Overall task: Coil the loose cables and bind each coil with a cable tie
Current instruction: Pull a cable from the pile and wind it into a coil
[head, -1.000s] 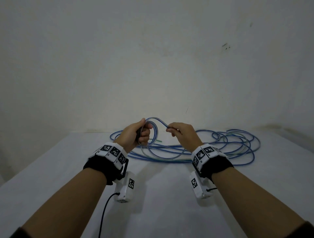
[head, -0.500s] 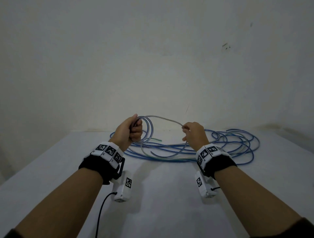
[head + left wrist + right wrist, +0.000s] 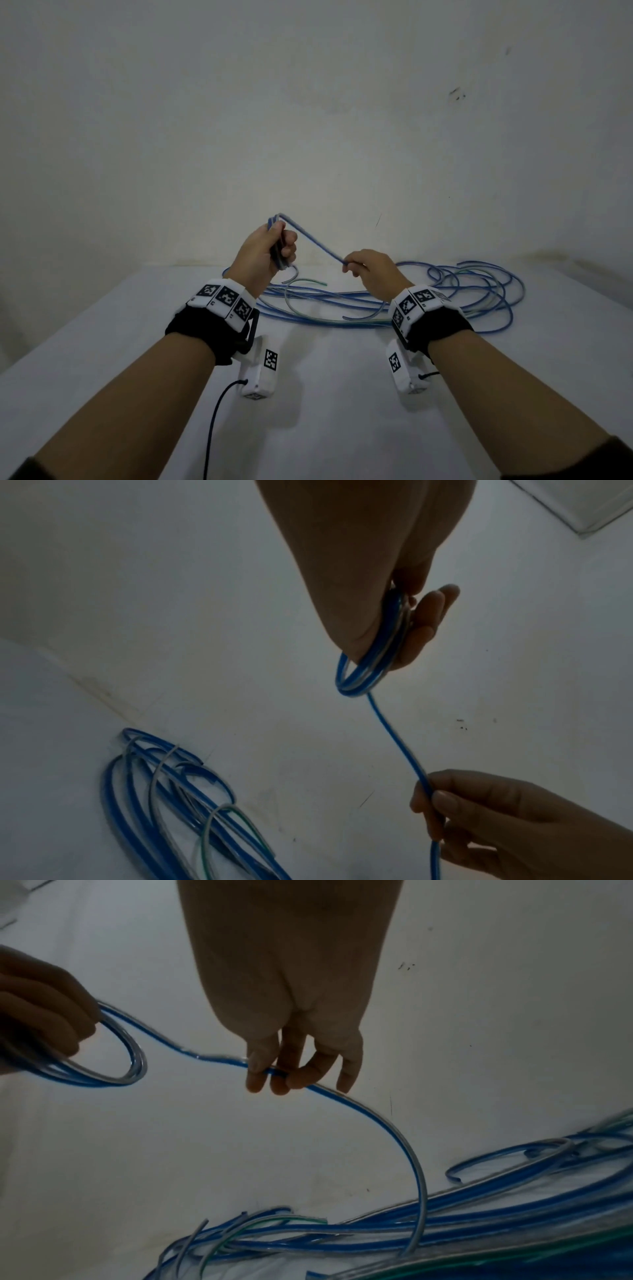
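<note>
The left hand (image 3: 263,251) grips one small coil (image 3: 363,669) of blue cable. The right hand (image 3: 371,270) pinches one strand (image 3: 315,241). More cable (image 3: 462,294) lies loose on the table (image 3: 325,428).

Bare forearms, dark sleeve edges just showing at the frame bottom. Each wrist wears a black fabric wrist wrap (image 3: 205,329) topped w/ a band of white blocks printed w/ black square-pattern markers (image 3: 224,298) — same on the right (image 3: 416,303). Under each wrist hangs a white boxy camera unit (image 3: 258,371), also marker-tagged; a thin black cable (image 3: 214,421) trails from the left one.
</note>
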`<act>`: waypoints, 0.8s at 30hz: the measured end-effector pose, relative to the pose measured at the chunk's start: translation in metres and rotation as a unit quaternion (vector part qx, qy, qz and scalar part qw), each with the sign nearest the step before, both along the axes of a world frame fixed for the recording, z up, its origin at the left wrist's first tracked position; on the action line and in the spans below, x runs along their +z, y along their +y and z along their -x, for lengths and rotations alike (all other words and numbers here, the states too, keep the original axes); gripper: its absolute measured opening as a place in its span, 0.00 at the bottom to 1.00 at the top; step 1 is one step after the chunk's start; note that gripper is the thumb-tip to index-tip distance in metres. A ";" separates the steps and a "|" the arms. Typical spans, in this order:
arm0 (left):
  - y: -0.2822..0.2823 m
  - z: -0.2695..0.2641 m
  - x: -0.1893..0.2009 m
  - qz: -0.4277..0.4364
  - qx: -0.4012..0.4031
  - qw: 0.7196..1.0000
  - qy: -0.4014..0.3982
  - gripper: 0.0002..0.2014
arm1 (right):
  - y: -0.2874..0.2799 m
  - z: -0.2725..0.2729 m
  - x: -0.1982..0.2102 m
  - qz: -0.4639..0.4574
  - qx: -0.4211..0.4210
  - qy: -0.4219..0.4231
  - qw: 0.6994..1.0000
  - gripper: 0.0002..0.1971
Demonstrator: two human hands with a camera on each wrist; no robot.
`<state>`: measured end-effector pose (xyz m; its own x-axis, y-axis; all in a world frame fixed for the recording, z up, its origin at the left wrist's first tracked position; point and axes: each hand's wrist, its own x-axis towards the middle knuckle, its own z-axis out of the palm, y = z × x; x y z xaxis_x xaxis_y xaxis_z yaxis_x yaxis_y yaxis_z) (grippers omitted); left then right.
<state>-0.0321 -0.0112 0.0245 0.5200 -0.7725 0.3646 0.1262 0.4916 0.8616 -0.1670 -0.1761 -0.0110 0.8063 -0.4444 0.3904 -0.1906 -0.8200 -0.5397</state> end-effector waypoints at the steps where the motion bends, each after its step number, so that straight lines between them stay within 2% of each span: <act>1: -0.001 0.001 0.000 -0.004 0.026 0.999 -0.018 0.14 | 0.003 0.000 0.001 0.000 0.016 0.017 1.000 0.12; 4: -0.007 0.004 -0.005 -0.032 0.094 0.989 -0.112 0.12 | 0.011 -0.002 0.005 -0.018 0.063 0.050 0.997 0.11; 6: -0.011 0.004 -0.013 -0.063 0.126 0.971 -0.194 0.11 | 0.016 -0.005 0.008 -0.025 0.087 0.067 0.994 0.11; 9: -0.012 0.001 -0.026 -0.116 0.167 0.923 -0.327 0.08 | 0.020 -0.007 0.013 0.002 0.100 0.080 0.992 0.11; 11: -0.011 0.002 -0.029 -0.162 0.175 0.892 -0.383 0.08 | 0.020 -0.007 0.013 0.016 0.100 0.065 0.993 0.07; 13: -0.011 0.003 -0.030 -0.192 0.156 0.892 -0.379 0.09 | 0.019 -0.007 0.010 0.035 0.094 0.035 0.994 0.03; 15: -0.011 0.004 -0.030 -0.218 0.144 0.891 -0.371 0.12 | 0.018 -0.010 0.007 0.063 0.059 -0.003 0.996 0.06; 19: -0.011 0.006 -0.030 -0.264 0.159 0.856 -0.415 0.13 | 0.019 -0.014 0.006 0.169 -0.004 -0.065 0.984 0.01; 22: -0.010 0.010 -0.027 -0.265 0.145 0.860 -0.411 0.14 | 0.024 -0.017 0.003 0.261 -0.016 -0.070 0.963 0.04; 24: -0.008 0.011 -0.025 -0.271 0.150 0.846 -0.434 0.14 | 0.025 -0.018 0.003 0.265 -0.005 -0.057 0.963 0.07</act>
